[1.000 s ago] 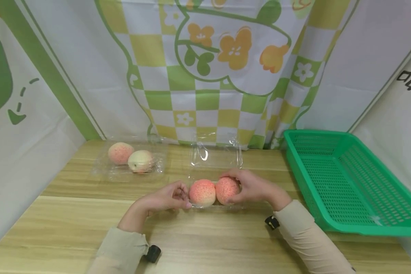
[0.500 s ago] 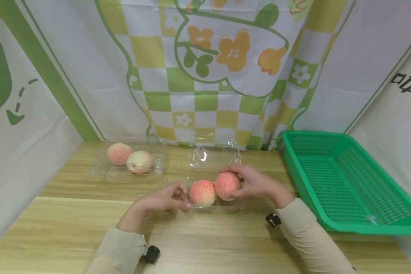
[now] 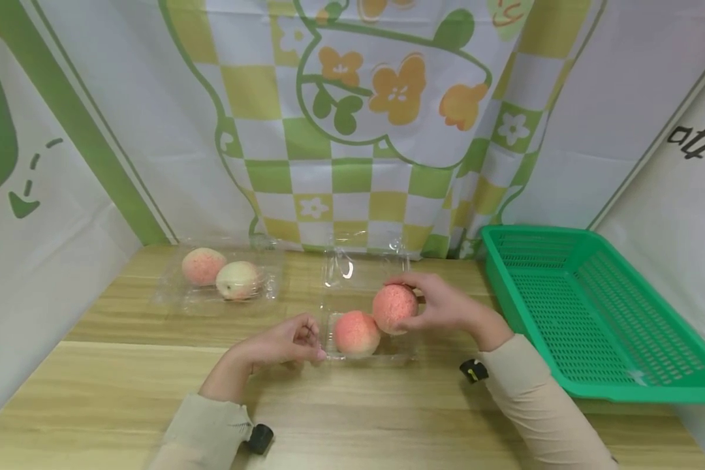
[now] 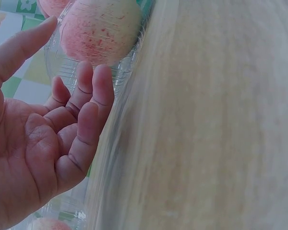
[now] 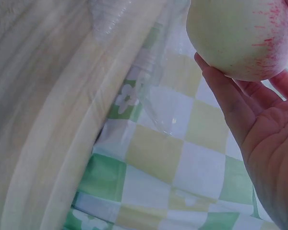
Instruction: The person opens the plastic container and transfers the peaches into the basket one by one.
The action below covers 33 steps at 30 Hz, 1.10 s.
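My right hand [image 3: 443, 303] grips a pink peach [image 3: 395, 309] with thumb and fingers, lifted a little above the clear plastic clamshell box [image 3: 396, 349]. In the right wrist view that peach shows its pale underside, with fingertips against it. A second peach [image 3: 356, 333] sits in the left part of the box. By the box's left edge is my left hand [image 3: 284, 341], its fingers loosely bent, with fingertips at the plastic wall. The left wrist view shows these fingers [image 4: 103, 84] near the boxed peach, gripping nothing. The box's lid [image 3: 364, 264] stands raised behind it.
At the back left, a second clear plastic container [image 3: 176, 297] holds two peaches [image 3: 204, 266]. A green plastic basket [image 3: 555, 385] stands on the right side of the wooden table [image 3: 352, 418]. A checked curtain [image 3: 352, 176] hangs behind the table.
My right hand has raised the right peach up and slightly back out of its place. The other peach has shifted a little right in the box. My left hand has barely moved.
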Tool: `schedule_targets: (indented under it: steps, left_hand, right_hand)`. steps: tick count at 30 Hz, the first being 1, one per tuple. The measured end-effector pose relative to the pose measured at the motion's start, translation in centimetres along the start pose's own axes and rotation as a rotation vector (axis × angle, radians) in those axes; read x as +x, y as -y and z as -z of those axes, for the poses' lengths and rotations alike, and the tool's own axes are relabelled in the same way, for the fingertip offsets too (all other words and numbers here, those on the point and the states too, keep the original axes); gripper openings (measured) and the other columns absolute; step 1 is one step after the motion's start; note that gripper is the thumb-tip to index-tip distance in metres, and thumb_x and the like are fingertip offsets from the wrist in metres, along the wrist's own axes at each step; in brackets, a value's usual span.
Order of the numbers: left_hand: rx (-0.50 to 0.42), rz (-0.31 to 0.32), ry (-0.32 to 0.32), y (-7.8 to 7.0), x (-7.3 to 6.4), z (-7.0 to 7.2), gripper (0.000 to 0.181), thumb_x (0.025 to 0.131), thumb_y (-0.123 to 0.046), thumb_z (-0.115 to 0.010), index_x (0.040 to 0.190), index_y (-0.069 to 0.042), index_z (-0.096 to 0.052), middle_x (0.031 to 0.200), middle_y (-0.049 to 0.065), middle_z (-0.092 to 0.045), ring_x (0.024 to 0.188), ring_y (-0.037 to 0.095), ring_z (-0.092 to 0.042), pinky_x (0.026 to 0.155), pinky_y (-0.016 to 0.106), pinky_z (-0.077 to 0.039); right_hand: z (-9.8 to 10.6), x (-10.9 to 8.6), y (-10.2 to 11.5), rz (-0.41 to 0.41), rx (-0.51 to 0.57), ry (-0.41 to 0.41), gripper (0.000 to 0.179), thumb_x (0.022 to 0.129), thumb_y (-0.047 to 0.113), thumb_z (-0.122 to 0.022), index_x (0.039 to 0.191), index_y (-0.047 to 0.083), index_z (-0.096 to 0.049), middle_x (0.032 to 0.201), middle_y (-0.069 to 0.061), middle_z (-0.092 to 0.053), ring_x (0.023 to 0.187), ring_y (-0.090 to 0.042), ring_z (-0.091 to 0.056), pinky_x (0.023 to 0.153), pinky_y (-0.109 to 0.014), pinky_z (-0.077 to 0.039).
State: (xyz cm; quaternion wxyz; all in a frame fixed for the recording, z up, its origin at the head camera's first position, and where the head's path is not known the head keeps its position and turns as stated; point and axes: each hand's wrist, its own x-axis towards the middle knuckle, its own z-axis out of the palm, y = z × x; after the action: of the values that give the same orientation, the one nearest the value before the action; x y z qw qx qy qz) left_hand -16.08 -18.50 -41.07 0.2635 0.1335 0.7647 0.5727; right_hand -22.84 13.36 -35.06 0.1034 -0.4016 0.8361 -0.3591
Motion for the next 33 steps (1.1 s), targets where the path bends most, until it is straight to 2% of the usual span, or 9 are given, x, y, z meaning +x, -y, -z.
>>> schedule_targets:
  steps: [15, 20, 27, 33]
  left_hand:
    - [-0.002, -0.009, 0.010, -0.2, -0.2, -0.1, 0.037, 0.089, -0.015, -0.074, 0.103, -0.004, -0.041, 0.089, 0.005, -0.055, 0.076, 0.017, -0.050, 0.061, 0.023, -0.042]
    - [0.000, -0.013, 0.011, -0.3, -0.2, -0.1, 0.037, 0.089, -0.016, -0.073, 0.103, -0.004, -0.042, 0.090, 0.005, -0.055, 0.078, 0.018, -0.051, 0.061, 0.023, -0.042]
    - [-0.007, -0.016, 0.017, -0.2, -0.2, -0.1, 0.037, 0.090, -0.015, -0.073, 0.104, -0.003, -0.041, 0.089, 0.005, -0.055, 0.074, 0.015, -0.047, 0.059, 0.022, -0.040]
    - [0.018, -0.025, 0.017, -0.1, -0.2, -0.1, 0.037, 0.090, -0.016, -0.073, 0.105, -0.003, -0.042, 0.090, 0.005, -0.055, 0.075, 0.015, -0.048, 0.060, 0.023, -0.041]
  right_hand:
    - [3.3, -1.2, 1.2, 0.007, -0.011, -0.094, 0.063, 0.077, 0.011, -0.086, 0.132, 0.006, -0.057, 0.130, -0.014, -0.060, 0.114, -0.030, -0.059, 0.086, -0.041, -0.059]
    - [4.4, -1.6, 1.5, -0.003, -0.023, -0.122, 0.065, 0.077, 0.013, -0.086, 0.134, 0.007, -0.056, 0.130, -0.012, -0.060, 0.115, -0.027, -0.060, 0.087, -0.038, -0.058]
    - [6.1, -2.4, 1.5, -0.034, -0.025, -0.175, 0.067, 0.078, 0.011, -0.085, 0.136, 0.004, -0.054, 0.133, -0.015, -0.057, 0.113, -0.032, -0.064, 0.088, -0.040, -0.058]
    - [7.5, -3.5, 1.4, -0.058, -0.015, -0.227, 0.067, 0.079, 0.008, -0.084, 0.138, 0.004, -0.053, 0.136, -0.016, -0.055, 0.114, -0.029, -0.062, 0.088, -0.030, -0.058]
